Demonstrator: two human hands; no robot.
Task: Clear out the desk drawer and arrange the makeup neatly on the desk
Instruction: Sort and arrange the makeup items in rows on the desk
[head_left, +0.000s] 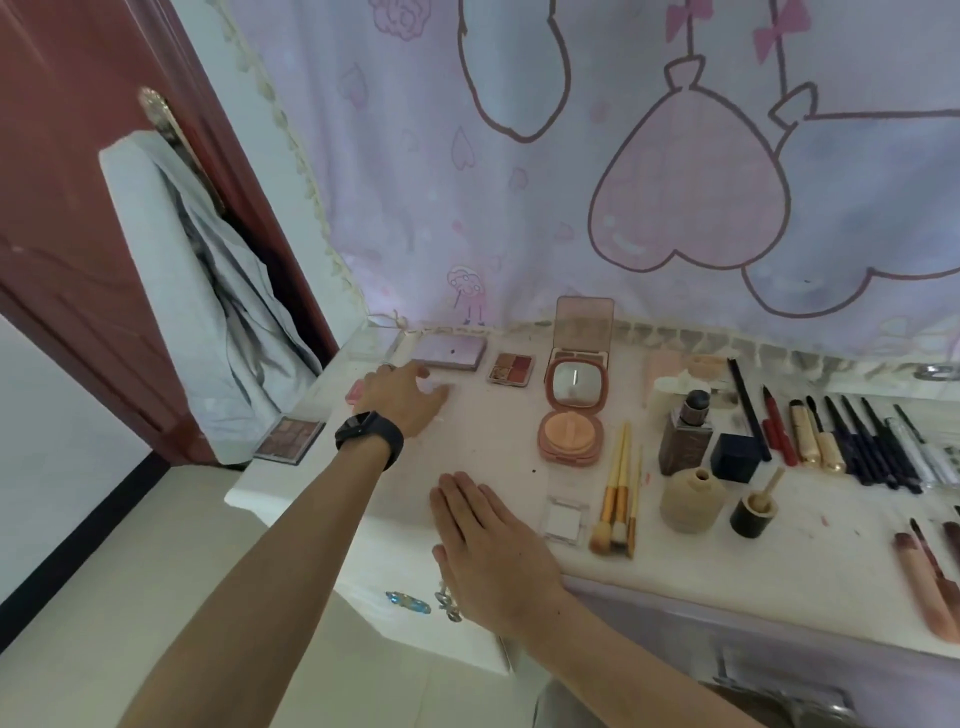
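Our left hand (402, 397) covers part of a small pink thing (355, 391) near the desk's (498, 447) back left corner, and we cannot tell what it is. A pale, clear item lies under the fingertips, too washed out to name, and we cannot tell whether the fingers touch it. They are loosely spread and grip nothing. Our right hand (488, 545) hovers flat near the front edge, well apart from the left, with straight fingers close together, and it holds nothing.

The row of pencils and tubes (857, 447) runs out of view on the right. The pink sticks (930, 587) at the front right are cut off too. Below the desk edge at lower right, a grey blurred shape may be the drawer, but we cannot be sure.

The makeup is on the desk top. The three brushes (618, 493) lie side by side with their long axes running back to front and their bristles toward us. The pencils lie parallel, slanting from back left to front right. The mirror compact (571, 410) lies open with its lid away from us. A lilac palette (449, 352) lies lengthwise along the back edge. A brown palette (288, 438) sits askew at the left corner.
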